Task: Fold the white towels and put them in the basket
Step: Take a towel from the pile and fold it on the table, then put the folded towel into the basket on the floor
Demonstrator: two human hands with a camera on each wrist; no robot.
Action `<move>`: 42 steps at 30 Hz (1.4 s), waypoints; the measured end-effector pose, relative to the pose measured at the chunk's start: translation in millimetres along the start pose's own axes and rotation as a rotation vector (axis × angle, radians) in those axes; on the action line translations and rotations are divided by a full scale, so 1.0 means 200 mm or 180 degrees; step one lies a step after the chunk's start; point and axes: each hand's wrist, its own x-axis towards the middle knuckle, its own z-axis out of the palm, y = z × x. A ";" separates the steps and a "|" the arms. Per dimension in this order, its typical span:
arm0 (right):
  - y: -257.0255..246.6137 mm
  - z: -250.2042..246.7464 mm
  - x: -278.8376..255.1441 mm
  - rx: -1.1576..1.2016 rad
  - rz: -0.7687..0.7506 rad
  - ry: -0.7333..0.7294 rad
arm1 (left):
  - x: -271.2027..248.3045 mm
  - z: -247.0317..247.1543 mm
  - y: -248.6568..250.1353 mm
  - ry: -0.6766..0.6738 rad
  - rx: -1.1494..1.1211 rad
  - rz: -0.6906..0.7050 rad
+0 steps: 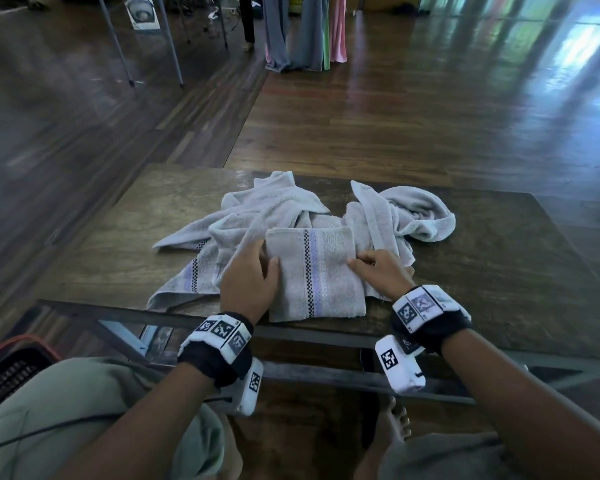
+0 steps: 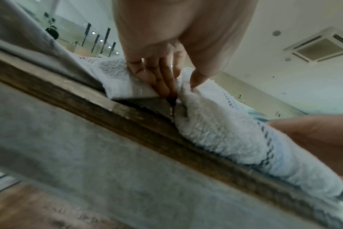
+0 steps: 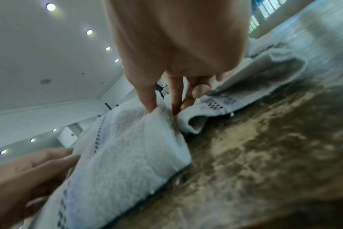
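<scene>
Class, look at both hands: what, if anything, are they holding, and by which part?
Both hold the folded towel: the left hand grips its left edge, fingers under and thumb on top; the right hand pinches its right edge.

Blk wristbands (image 1: pixel 219 355) w/ white tags

We see a dark wooden table (image 1: pixel 499 258) on a glossy plank floor (image 1: pixel 395 116). Beyond it hang grey and pink cloths (image 1: pixel 302 32), with metal stand legs (image 1: pixel 174 53) at left. Ceiling lights (image 3: pixel 89 32) glow overhead.
</scene>
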 end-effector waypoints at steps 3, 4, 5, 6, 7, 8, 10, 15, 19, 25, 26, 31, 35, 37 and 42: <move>-0.03 -0.02 0.01 0.0336 0.0201 -0.0248 | 0.01 0.00 0.02 -0.0170 -0.0476 -0.0352; -0.05 -0.03 0.00 0.0439 0.0221 -0.0361 | 0.01 0.01 0.02 -0.0229 -0.0664 -0.0445; -0.07 -0.04 -0.01 0.0569 0.0248 -0.0457 | 0.01 0.02 0.02 -0.0281 -0.0854 -0.0575; -0.08 -0.04 -0.01 0.0737 0.0271 -0.0516 | 0.02 0.03 0.02 -0.0330 -0.1037 -0.0742; -0.08 -0.05 -0.01 0.0873 0.0314 -0.0536 | 0.02 0.03 0.03 -0.0380 -0.1210 -0.0925; -0.08 -0.05 -0.01 0.0990 0.0341 -0.0533 | 0.03 0.03 0.04 -0.0430 -0.1373 -0.1101; -0.10 -0.06 -0.02 0.1123 0.0336 -0.0480 | 0.04 0.02 0.06 -0.0538 -0.1727 -0.1400; -0.15 -0.09 -0.10 0.1415 0.0279 -0.0294 | 0.03 -0.02 0.09 -0.0838 -0.2413 -0.1703; -0.22 -0.15 -0.22 0.1806 0.0275 -0.0127 | 0.00 -0.13 0.13 -0.0949 -0.2560 -0.1657; -0.42 -0.31 -0.47 0.2315 0.0155 -0.0379 | -0.04 -0.46 0.25 -0.0693 -0.2638 -0.1218; -0.47 -0.34 -0.51 0.2352 0.0102 -0.0355 | -0.06 -0.54 0.28 -0.0618 -0.2650 -0.1134; -0.71 -0.47 -0.74 0.2217 -0.0312 -0.0187 | -0.14 -0.86 0.37 -0.0340 -0.2833 -0.0890; -0.90 -0.53 -0.85 0.2020 -0.0626 -0.0141 | -0.19 -1.08 0.41 -0.0053 -0.2884 -0.0761; -0.99 -0.53 -0.87 0.2003 -0.0766 -0.0175 | -0.20 -1.18 0.41 0.0119 -0.2841 -0.0756; -1.22 -0.43 -0.89 0.1965 -0.1057 -0.0495 | -0.26 -1.41 0.28 0.0575 -0.2755 -0.0864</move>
